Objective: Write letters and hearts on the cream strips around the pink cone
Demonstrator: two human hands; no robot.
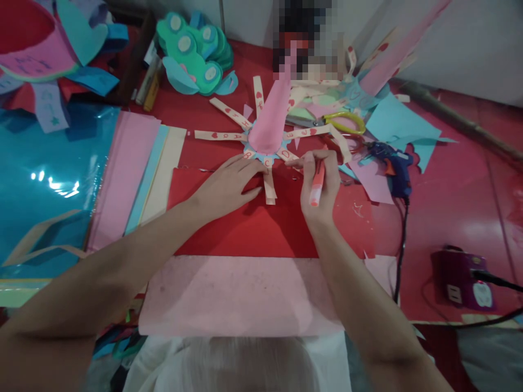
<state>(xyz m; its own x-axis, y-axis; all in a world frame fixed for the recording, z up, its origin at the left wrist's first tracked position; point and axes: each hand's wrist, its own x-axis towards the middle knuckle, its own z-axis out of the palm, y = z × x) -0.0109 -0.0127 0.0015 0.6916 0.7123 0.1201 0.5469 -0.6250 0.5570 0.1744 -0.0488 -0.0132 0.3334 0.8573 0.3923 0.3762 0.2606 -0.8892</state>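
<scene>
A pink paper cone [270, 117] stands on a blue scalloped paper base, with cream paper strips [220, 136] spreading out from it. Red letters and hearts mark the strips. My left hand [232, 182] lies with its fingers spread over the front left of the base, touching the strips near B and C. In my right hand [322, 182] is a red marker [317, 182], gripped with its tip end away from me. The fingers of that hand rest close to the strip marked D [288, 156]. What the left fingertips press on is partly hidden.
Red sheets [245, 234] lie under the work. Scissors [343, 121], a blue glue gun [394, 163] and paper scraps are to the right. A purple power strip [463, 277] sits further right. Green foam shapes [196, 54] and paper sheets [122, 174] lie left.
</scene>
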